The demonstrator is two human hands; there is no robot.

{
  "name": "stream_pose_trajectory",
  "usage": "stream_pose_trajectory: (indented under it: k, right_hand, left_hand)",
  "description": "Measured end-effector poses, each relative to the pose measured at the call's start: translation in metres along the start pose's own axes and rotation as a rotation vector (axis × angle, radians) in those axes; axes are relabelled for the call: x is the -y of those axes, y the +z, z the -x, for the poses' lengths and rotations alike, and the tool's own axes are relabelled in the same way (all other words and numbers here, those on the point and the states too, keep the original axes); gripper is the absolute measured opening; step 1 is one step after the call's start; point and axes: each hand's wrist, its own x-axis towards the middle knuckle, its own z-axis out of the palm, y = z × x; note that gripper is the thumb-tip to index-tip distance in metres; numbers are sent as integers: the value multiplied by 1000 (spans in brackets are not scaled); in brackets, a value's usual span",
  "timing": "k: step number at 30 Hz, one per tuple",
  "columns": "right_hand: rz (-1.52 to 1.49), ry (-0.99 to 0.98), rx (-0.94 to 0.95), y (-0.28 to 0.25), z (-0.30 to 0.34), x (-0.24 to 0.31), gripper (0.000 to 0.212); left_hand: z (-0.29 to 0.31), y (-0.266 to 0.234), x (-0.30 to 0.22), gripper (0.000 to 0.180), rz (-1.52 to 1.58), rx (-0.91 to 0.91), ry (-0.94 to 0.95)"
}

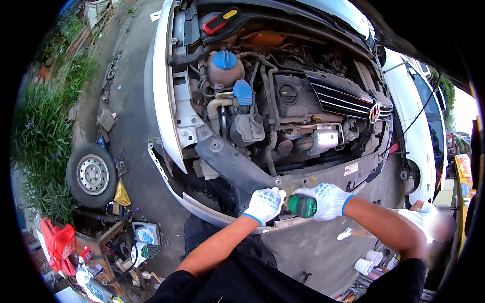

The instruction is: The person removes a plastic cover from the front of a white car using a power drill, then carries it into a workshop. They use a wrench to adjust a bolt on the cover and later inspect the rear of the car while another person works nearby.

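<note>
Both hands wear white knitted gloves with blue cuffs, at the front edge of a car's engine bay. My right hand (331, 201) is wrapped round a green-and-black cordless power driver (302, 205), its nose turned left. Just beyond that nose, my left hand (266, 204) has its fingers closed against the front panel (323, 178); what they pinch is too small to make out. Below the hands runs the white bumper (207, 214), partly hidden by my arms. A dark grille (343, 97) with chrome strips lies over the engine.
A blue-capped reservoir (225, 68) and a red-and-black lamp (221, 20) sit in the engine bay. To the left are a wheel (92, 175) and a cluttered bench with a red jug (61, 241). On the right are a white car (415, 96), a person (417, 222) and white buckets (364, 266).
</note>
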Motion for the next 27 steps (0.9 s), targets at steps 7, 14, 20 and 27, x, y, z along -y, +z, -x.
stream_pose_trajectory:
  k: [7, 14, 20, 27]
  right_hand:
    - [-89, 21, -56, 13, 13, 1, 80]
    - [-460, -38, -282, 40, 20, -10, 71]
    - [-521, 31, -365, 53, 26, -10, 65]
    - [-691, -11, -417, 26, 47, 8, 64]
  left_hand:
    - [-1, -9, -1, 19, -64, 21, 78]
    - [0, -8, -6, 19, -187, 39, 135]
    - [-2, -6, -7, 20, -171, 52, 132]
    - [10, -61, -4, 34, 74, -101, -84]
